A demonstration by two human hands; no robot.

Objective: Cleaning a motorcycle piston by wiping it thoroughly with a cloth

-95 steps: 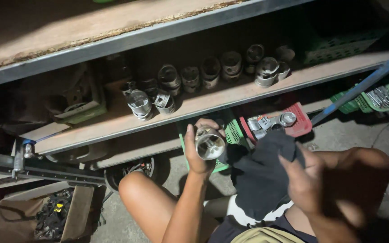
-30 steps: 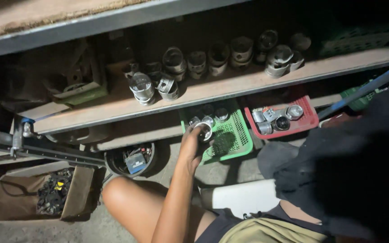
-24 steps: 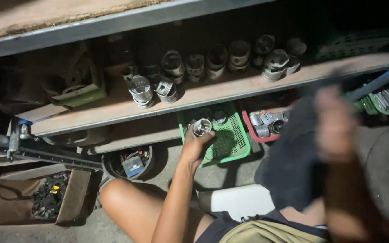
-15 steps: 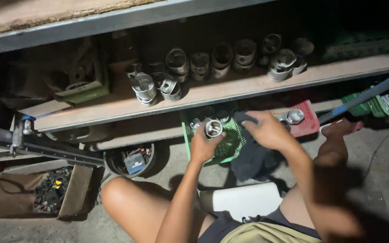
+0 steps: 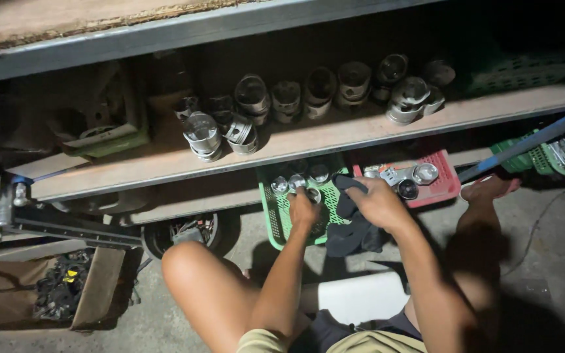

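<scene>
My left hand (image 5: pixel 303 210) grips a shiny metal piston (image 5: pixel 312 194) over the green plastic basket (image 5: pixel 271 216), where a few more pistons (image 5: pixel 295 181) lie. Just to its right, my right hand (image 5: pixel 378 201) clutches a dark cloth (image 5: pixel 353 230) that hangs down over the basket's right side. My bare knee (image 5: pixel 191 258) is below and left of the hands.
A wooden shelf (image 5: pixel 335 138) above carries several pistons (image 5: pixel 203 134). A red basket (image 5: pixel 441 186) with metal parts sits right of the green one. A cardboard box (image 5: pixel 93 287) of dark parts stands at lower left, and another green basket (image 5: pixel 564 153) at far right. A white slab (image 5: pixel 359 297) lies below.
My left hand has lowered the piston toward the green basket. My right hand swung in from the right with the cloth and now sits next to the left hand.
</scene>
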